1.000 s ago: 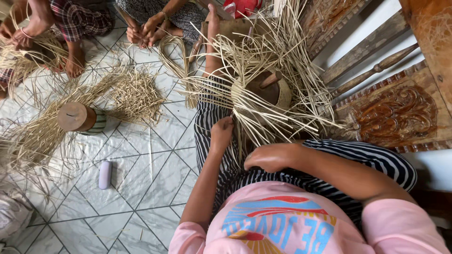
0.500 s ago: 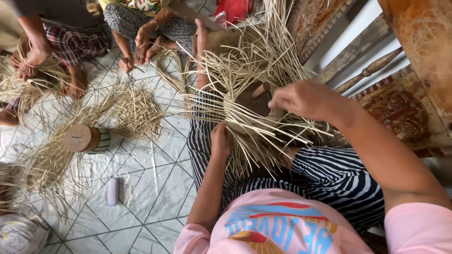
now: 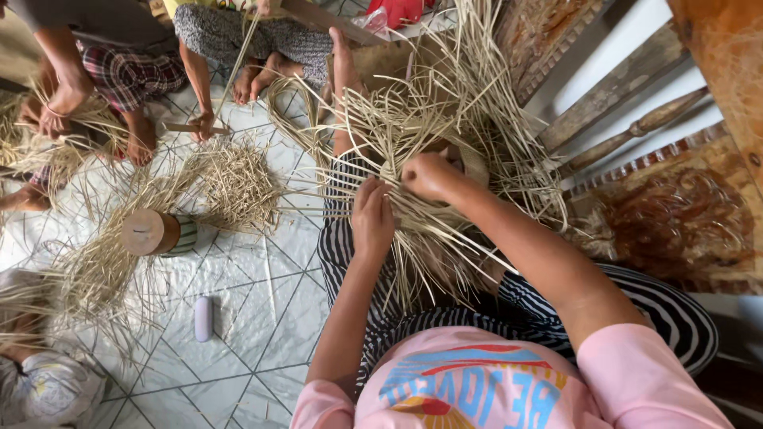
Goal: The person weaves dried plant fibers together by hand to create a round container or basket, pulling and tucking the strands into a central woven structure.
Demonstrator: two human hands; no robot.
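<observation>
I sit on a tiled floor with a half-woven piece of pale straw strips (image 3: 445, 119) across my striped lap. My left hand (image 3: 372, 214) presses on the strips at the near edge of the weave, fingers closed over a few strands. My right hand (image 3: 429, 176) pinches strands just to the right of it, at the middle of the weave. Long loose ends fan out away from me and down over my legs.
A round wooden form (image 3: 147, 232) lies on a loose pile of straw (image 3: 230, 183) to the left. A small pale lilac object (image 3: 203, 318) rests on the tiles. Other people sit at the top left, handling straw. A carved wooden bench (image 3: 636, 127) stands to the right.
My right hand rose from my lap, swung out to the right, then came in to the middle of the weave. My left hand stayed on the strands.
</observation>
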